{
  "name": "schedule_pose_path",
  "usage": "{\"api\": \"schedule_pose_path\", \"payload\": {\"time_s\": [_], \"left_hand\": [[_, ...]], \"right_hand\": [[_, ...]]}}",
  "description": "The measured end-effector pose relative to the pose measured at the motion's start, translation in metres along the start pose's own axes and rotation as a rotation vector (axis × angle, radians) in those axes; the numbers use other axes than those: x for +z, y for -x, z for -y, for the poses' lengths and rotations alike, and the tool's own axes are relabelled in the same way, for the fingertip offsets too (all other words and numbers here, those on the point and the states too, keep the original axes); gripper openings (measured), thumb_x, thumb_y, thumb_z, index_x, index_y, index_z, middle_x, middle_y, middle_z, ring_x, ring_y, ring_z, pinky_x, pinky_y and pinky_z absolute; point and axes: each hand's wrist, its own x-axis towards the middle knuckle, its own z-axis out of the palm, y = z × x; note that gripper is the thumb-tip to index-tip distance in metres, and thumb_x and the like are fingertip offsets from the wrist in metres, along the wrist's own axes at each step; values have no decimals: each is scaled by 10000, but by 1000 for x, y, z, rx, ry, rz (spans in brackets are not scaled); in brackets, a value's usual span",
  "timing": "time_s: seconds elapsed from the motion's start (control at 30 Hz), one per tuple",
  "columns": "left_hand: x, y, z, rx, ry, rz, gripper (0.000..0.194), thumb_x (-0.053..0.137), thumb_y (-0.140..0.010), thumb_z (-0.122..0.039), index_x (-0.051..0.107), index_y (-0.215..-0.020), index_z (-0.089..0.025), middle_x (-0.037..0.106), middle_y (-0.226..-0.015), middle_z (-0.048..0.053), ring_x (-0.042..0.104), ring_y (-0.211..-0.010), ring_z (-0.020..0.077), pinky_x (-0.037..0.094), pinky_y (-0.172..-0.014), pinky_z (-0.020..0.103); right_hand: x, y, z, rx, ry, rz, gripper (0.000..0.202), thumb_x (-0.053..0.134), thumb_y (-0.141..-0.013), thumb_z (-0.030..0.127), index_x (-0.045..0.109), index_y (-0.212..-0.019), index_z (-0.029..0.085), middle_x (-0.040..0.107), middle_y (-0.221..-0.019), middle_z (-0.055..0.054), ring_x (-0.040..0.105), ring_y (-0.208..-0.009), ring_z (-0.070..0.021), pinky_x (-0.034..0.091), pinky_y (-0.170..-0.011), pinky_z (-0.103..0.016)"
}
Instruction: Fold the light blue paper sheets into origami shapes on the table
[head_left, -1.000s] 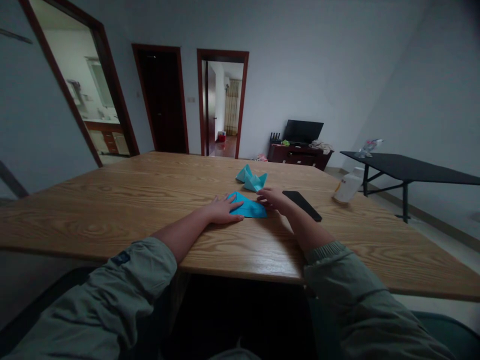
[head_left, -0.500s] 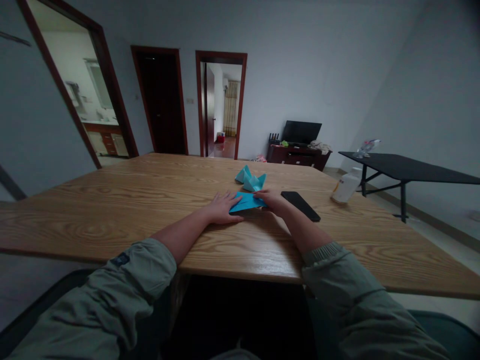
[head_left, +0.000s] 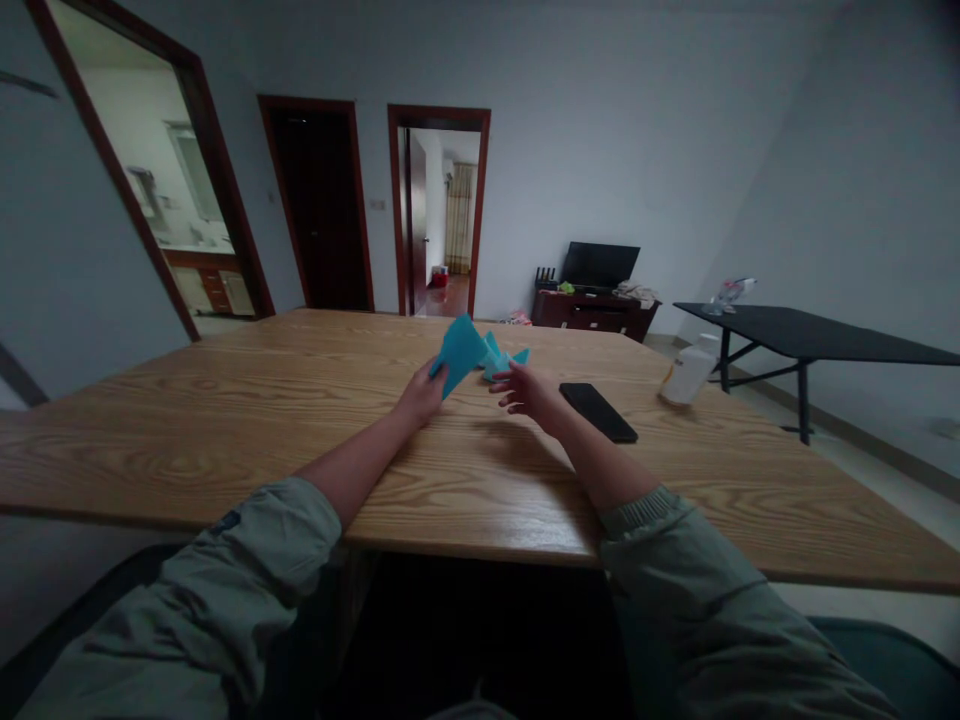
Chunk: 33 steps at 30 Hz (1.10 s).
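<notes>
A folded sheet of blue paper (head_left: 460, 352) is held up off the table, tilted, by my left hand (head_left: 421, 394), which pinches its lower left edge. My right hand (head_left: 531, 396) hovers over the wood to the right of the sheet, fingers apart and holding nothing. Behind it sits a light blue folded paper shape (head_left: 495, 362) with pointed tips, partly covered by the sheet and my right fingers. To the right of that hand lies a black phone (head_left: 598, 412), flat on the table.
The wooden table (head_left: 247, 420) spreads wide in front of me. A white bottle (head_left: 688, 372) stands at its right side. Beyond is a black folding table (head_left: 817, 333) with a clear plastic item on it. A dark cabinet (head_left: 592, 312) with a screen stands against the far wall.
The blue sheet, flat under both hands before, is now lifted and turned in my left hand. My right hand has let go of it and opened.
</notes>
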Motion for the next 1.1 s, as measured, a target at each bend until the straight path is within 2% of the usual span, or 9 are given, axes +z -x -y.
{"api": "schedule_pose_path", "payload": {"time_s": [0.07, 0.13, 0.3, 0.47, 0.67, 0.73, 0.9, 1.0, 1.1], "left_hand": [[1, -3, 2, -134, 185, -54, 380, 529, -844, -393, 596, -1118, -138, 661, -1100, 104, 611, -1018, 262, 469, -920, 418], [3, -5, 4, -197, 322, -41, 376, 564, -828, -384, 587, -1111, -136, 675, -1055, 107, 637, -965, 260, 500, -872, 423], [6, -1, 1, -216, 532, 56, 401, 573, -836, -386, 560, -1151, -137, 688, -1026, 111, 651, -955, 244, 497, -901, 424], [8, 4, 0, -239, 482, 76, 432, 544, -850, -453, 574, -1145, -139, 696, -1014, 104, 651, -957, 251, 500, -906, 424], [10, 4, 2, -203, 464, 37, 453, 520, -855, -495, 580, -1145, -152, 679, -1086, 97, 621, -1035, 249, 486, -937, 403], [9, 3, 2, -202, 481, 42, 456, 523, -855, -489, 575, -1155, -150, 670, -1112, 101, 614, -1053, 249, 478, -950, 405], [9, 4, -1, -222, 515, 89, 433, 516, -866, -452, 571, -1154, -134, 666, -1116, 116, 619, -1045, 243, 478, -944, 404], [8, 3, -6, -190, 552, 118, 422, 546, -851, -415, 557, -1172, -141, 669, -1107, 108, 630, -1011, 237, 493, -911, 401], [1, 0, -12, -177, 593, 114, 473, 514, -853, -460, 521, -1221, -162, 660, -1121, 104, 629, -999, 235, 506, -866, 396]], "right_hand": [[6, 0, -7, 59, 143, 6, 395, 545, -832, 521, 647, -941, 155, 681, -968, -102, 596, -591, -121, 427, -473, -208], [14, 1, -12, 56, 235, 37, 374, 601, -802, 500, 647, -944, 156, 678, -984, -102, 587, -587, -111, 417, -463, -196], [34, 5, -10, -131, 241, 21, 298, 606, -804, 454, 622, -882, 167, 675, -942, -73, 570, -639, -100, 416, -494, -175], [38, 0, -13, -188, 276, -54, 305, 621, -771, 462, 590, -798, 161, 649, -819, -50, 553, -654, -109, 424, -513, -187], [40, -5, -21, -243, 269, -111, 308, 641, -732, 466, 590, -790, 168, 600, -752, -20, 558, -690, -130, 433, -537, -210], [42, -5, -22, -247, 244, -92, 297, 645, -734, 456, 597, -796, 170, 614, -778, -24, 567, -713, -134, 440, -554, -212], [43, -4, -22, -169, 87, 60, 261, 646, -763, 387, 603, -905, 172, 659, -860, -45, 609, -730, -136, 481, -630, -237], [39, -6, -23, -150, 91, 34, 217, 656, -748, 341, 599, -864, 167, 641, -773, -28, 582, -649, -123, 485, -615, -242], [26, -11, -26, -170, 160, 20, 196, 640, -743, 306, 612, -883, 171, 617, -738, -6, 538, -590, -106, 456, -568, -225]]}}
